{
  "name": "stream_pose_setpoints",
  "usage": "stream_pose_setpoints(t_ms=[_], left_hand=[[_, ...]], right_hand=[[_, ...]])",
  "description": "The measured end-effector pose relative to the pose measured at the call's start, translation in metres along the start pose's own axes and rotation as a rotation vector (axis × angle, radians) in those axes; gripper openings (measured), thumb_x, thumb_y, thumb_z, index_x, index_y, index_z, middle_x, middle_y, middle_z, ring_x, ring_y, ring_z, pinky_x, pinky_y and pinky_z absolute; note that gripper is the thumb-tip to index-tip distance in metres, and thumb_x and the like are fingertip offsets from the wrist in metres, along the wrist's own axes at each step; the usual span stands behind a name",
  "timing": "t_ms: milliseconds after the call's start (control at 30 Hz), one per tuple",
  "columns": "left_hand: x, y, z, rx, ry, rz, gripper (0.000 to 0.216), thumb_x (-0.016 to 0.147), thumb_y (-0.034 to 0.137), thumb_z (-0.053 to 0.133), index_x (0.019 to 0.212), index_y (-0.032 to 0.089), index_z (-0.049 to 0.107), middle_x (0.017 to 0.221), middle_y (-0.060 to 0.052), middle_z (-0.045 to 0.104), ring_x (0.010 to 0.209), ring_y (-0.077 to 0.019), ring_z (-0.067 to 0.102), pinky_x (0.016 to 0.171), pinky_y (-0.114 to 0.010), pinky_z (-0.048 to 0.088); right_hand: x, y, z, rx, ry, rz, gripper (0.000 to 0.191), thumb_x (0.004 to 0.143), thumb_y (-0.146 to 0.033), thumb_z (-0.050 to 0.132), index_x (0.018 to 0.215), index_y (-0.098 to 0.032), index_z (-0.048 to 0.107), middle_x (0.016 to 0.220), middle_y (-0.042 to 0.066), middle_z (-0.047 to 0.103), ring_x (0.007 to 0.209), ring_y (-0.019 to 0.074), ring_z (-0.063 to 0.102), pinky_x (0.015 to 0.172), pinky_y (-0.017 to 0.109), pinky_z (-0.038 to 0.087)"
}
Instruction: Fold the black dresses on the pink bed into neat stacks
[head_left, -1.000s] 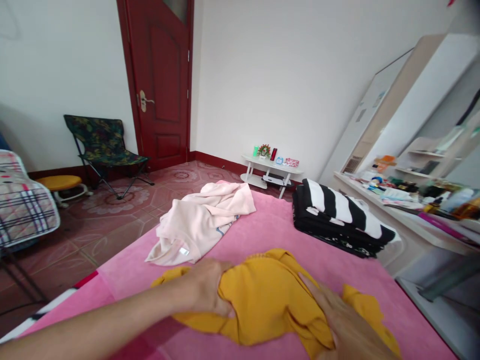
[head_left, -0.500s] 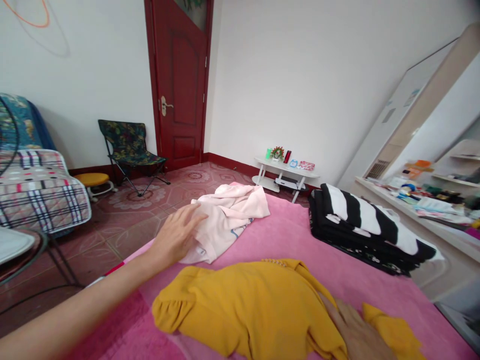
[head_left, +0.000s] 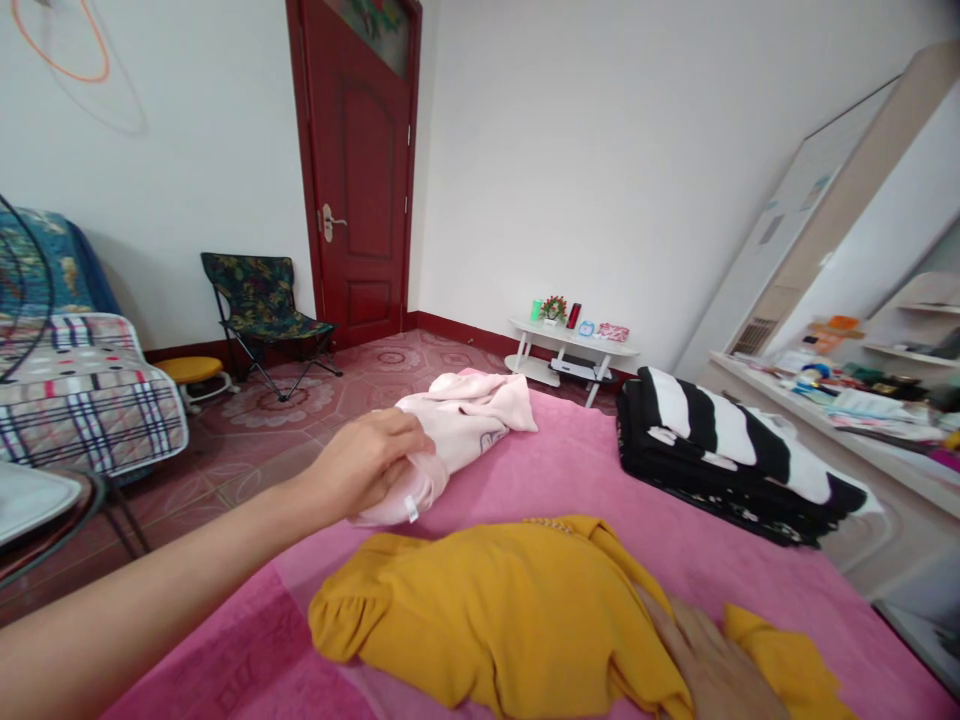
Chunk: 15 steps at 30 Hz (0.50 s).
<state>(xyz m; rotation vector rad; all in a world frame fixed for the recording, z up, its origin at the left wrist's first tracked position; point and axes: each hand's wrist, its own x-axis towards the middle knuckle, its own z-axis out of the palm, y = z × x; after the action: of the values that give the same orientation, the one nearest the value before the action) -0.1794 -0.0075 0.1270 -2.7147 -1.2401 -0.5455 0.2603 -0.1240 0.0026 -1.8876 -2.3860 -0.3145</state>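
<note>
Our left hand (head_left: pixel 367 465), just left of the frame's centre, has its fingers curled tight and pressed together around the near, bunched end of the pink garment (head_left: pixel 469 415), which lies crumpled across the far edge of the pink bed cover (head_left: pixel 577 480), a little above centre. Our right hand (head_left: pixel 712 672) rests flat at the lower right, fingers loosely together, palm down on the yellow garment (head_left: pixel 510 610) that fills the lower middle; its heel runs out of the frame.

To our eye the grip is a fistful rather than an edge. We would do better to find a hem or shoulder seam before lifting, so the cloth hangs open instead of staying in a knot. Keeping the right palm where it is should stop the yellow piece from sliding, and we would draw the pink one in low, clear of the striped stack (head_left: pixel 720 440) at the right.

As for writing, there is little. A small white tag (head_left: pixel 411 510) hangs from the pink cloth just below our knuckles, too small to read, and a blue print (only a curl of it shows) sits in a fold; neither gives us a brand
</note>
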Motion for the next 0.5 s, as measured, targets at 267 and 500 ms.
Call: stream_pose_setpoints(t_ms=[267, 500], left_hand=[[-0.044, -0.003, 0.040, -0.211, -0.330, -0.110, 0.016, 0.069, 0.012, 0.050, 0.078, 0.021, 0.060, 0.079, 0.000, 0.063, 0.073, -0.0169, 0.058, 0.064, -0.025, 0.040], [-0.042, 0.057, 0.037, -0.470, -0.268, -0.041, 0.066, 0.076, 0.040, 0.061, 0.137, 0.027, 0.039, 0.137, -0.008, 0.047, 0.119, -0.0267, 0.049, 0.101, -0.036, 0.038]], right_hand=[[0.000, 0.012, 0.011, 0.082, 0.092, -0.025, 0.070, 0.065, -0.039, 0.050, 0.134, -0.045, 0.044, 0.121, 0.003, 0.062, 0.115, 0.0335, 0.053, 0.095, 0.047, 0.041], [0.008, 0.001, -0.007, 0.148, 0.123, 0.012, 0.064, 0.065, -0.034, 0.052, 0.128, -0.041, 0.053, 0.114, 0.001, 0.067, 0.106, 0.0332, 0.060, 0.090, 0.046, 0.047]])
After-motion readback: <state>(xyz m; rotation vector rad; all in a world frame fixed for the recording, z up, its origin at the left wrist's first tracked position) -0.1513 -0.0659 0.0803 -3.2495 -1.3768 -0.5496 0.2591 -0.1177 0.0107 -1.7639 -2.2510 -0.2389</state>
